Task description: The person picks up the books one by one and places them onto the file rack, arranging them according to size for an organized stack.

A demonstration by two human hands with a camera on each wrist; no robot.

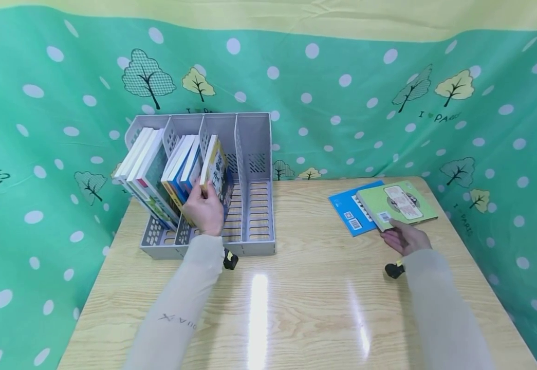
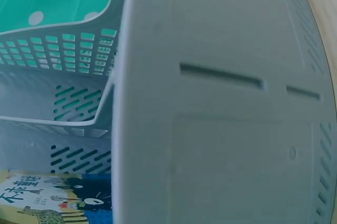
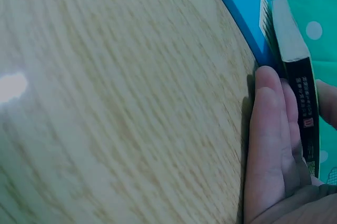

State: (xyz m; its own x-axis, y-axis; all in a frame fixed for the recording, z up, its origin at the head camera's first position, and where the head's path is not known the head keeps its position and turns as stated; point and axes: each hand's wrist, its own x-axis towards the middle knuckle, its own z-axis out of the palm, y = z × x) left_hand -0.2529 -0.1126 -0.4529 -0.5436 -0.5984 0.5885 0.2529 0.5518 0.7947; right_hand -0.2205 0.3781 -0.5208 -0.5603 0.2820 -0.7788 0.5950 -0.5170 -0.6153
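Note:
My left hand [image 1: 203, 209] reaches over the front of the grey file organizer [image 1: 254, 248] and pinches the near edge of a yellow book [image 1: 215, 167] standing in the third compartment from the left. The book's illustrated cover [image 2: 52, 197] shows at the lower left of the left wrist view, where the hand itself is out of sight. On the right, my right hand [image 1: 406, 238] grips the near corner of a green book [image 1: 400, 203], thumb above and fingers underneath. A blue book [image 1: 353, 208] lies flat on the table, partly covered by the green one.
Several books [image 1: 150, 172] lean in the organizer's leftmost compartment, and several more [image 1: 182, 162] stand in the second. The wooden table [image 1: 305, 288] reaches back to a green dotted curtain [image 1: 342, 118], which also hangs along both sides.

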